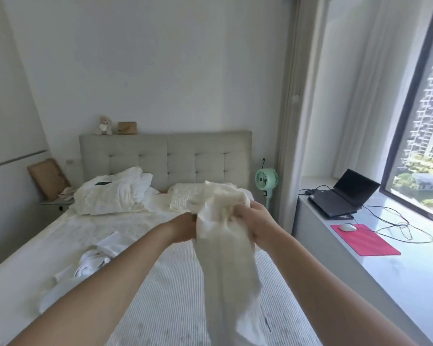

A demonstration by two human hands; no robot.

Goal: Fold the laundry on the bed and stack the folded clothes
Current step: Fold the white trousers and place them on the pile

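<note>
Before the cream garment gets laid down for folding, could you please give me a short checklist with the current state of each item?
1. Both hands hold the cream garment: ok; left hand and right hand grip its bunched top.
2. Garment opened out flat: not ok, it hangs twisted.
3. Bare striped bed cover beneath for laying it down: ok.
4. White clothes at left out of the way: ok, they lie apart.
5. Folded stack started: cannot tell, none clearly visible.
</note>
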